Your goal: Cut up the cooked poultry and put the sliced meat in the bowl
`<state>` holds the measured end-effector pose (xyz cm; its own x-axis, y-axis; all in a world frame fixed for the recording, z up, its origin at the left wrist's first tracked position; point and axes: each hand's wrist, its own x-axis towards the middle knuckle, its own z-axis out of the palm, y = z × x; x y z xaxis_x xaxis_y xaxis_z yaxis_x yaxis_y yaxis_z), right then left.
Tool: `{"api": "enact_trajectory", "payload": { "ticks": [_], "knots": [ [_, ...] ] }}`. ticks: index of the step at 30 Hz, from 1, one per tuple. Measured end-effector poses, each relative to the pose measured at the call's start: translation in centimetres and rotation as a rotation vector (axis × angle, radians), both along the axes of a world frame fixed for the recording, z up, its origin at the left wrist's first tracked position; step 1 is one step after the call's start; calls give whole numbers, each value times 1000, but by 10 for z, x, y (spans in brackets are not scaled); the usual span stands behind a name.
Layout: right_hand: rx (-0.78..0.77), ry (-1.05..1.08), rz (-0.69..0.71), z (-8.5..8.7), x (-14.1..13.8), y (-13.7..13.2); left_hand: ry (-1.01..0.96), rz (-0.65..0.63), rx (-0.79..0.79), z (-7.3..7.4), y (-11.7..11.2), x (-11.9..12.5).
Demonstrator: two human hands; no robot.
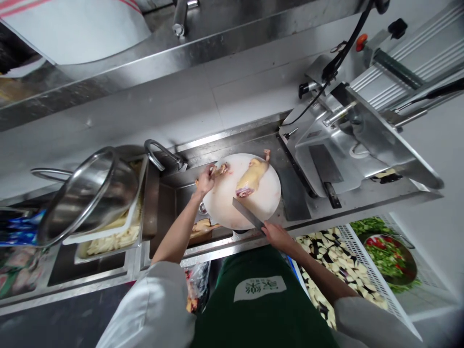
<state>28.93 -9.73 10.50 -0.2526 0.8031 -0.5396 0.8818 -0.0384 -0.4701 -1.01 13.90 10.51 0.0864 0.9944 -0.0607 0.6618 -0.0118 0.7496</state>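
A round white cutting board (221, 203) lies across the sink edge and the steel counter. On it rests a plucked yellow-skinned bird carcass (250, 176), with a cut red end toward me and a foot-like end pointing away. At the board's left edge, my left hand (206, 181) is closed around a small poultry piece (221, 169); its exact cut I cannot tell. My right hand (275, 235) grips a cleaver (247, 213) by its handle. The blade lies low over the near part of the board, just in front of the carcass's cut end.
More poultry (202, 226) sits in the sink (165, 203), under a curved faucet (163, 150). A large metal bowl (90, 198) stands tilted at left. Right are a slicing machine (391, 140), another cleaver (328, 169) and a crate of cut eggplant (337, 261). A steel shelf (217, 48) hangs overhead.
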Motion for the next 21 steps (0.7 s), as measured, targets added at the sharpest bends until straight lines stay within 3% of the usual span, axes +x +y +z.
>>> {"api": "enact_trajectory", "payload": {
  "ticks": [3,6,8,11,13,15,18,21],
  "knots": [
    [2,-35,-46,-1,-11,20,168,-190,75,-11,-51,-13],
    [26,-85,-72,2,-15,34,339,-310,-53,-36,-110,-24],
    [32,-123,-71,5,-18,39,377,-293,-135,-51,-145,-29],
    [37,-170,-52,9,-24,45,320,-122,-134,-67,-180,-31],
    [48,-161,-2,9,-25,46,241,7,-98,-73,-193,-32],
    [38,-147,55,9,-22,46,157,40,-76,-77,-198,-36],
    [27,-200,83,13,-19,46,66,-43,-66,-79,-198,-49],
    [103,-265,97,23,-35,56,36,-118,-59,-78,-192,-64]
  ]
}}
